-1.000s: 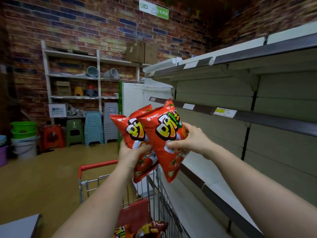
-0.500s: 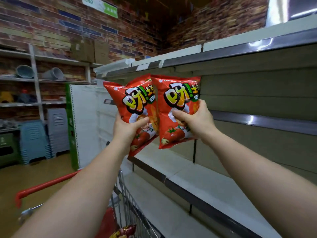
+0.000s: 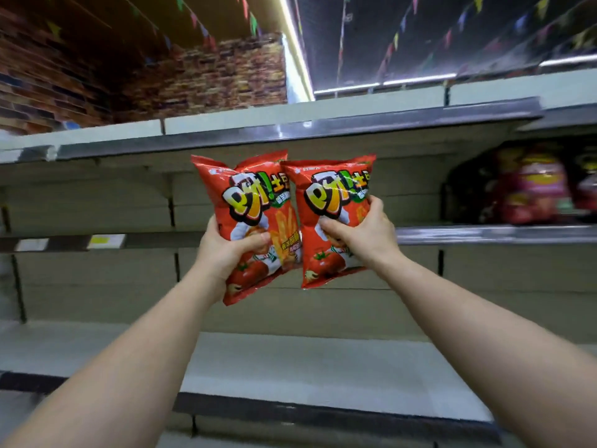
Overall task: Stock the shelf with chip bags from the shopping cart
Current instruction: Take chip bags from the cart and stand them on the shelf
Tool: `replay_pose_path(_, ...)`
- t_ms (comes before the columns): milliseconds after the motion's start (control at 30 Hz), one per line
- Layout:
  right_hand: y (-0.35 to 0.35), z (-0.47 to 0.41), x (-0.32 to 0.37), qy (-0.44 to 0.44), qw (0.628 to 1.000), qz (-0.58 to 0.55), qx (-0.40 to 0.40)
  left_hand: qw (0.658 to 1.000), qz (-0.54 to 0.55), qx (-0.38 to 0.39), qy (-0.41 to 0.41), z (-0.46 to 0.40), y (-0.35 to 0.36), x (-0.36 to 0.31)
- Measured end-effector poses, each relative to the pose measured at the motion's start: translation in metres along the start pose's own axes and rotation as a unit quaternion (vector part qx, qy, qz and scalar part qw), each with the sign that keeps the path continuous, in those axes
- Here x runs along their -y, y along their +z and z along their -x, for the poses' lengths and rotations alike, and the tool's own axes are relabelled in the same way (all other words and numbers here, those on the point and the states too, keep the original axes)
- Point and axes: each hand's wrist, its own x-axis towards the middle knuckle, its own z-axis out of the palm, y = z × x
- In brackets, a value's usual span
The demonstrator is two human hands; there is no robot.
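Two red chip bags are held upright side by side in front of the shelving. My left hand [image 3: 226, 250] grips the lower part of the left chip bag [image 3: 248, 202]. My right hand [image 3: 358, 234] grips the right chip bag [image 3: 332, 195] from its right side. Both bags hang in the air before the middle shelf [image 3: 484, 235], level with the gap under the upper shelf [image 3: 290, 132]. The shopping cart is out of view.
Dark and red chip bags [image 3: 533, 189], blurred, stand on the middle shelf at the right. A lower shelf [image 3: 307, 367] runs below my arms. Price labels [image 3: 103, 241] sit on the middle shelf's edge at the left. A brick wall [image 3: 161, 82] rises behind.
Both hands have lifted the two bags higher and turned them square to the shelving. The view has swung right and up, so the cart and floor have dropped out of sight.
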Motion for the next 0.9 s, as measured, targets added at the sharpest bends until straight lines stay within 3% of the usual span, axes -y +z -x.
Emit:
replay_pose_path(200,-0.187,0.034,-0.052,0.051,0.991,0.095,-0.083,0.988,0.095,0.12,-0.029,0.062,0.179,0.012)
replay_pose_path(433,-0.377,0.098,-0.08,0.137,0.962,0.154,-0.177,0.951,0.125,0.273,-0.079,0.136,0.352,0.005)
replay_pose_path(767,-0.546,0.146,-0.125,0.213,0.91,0.209,-0.289,0.888,0.146,0.42,-0.114,0.203,0.538,0.009)
replay_pose_path(900,-0.592,0.134,-0.155,0.23,0.895,0.221,-0.311,0.877,0.155,0.442,-0.106,0.203,0.603,0.018)
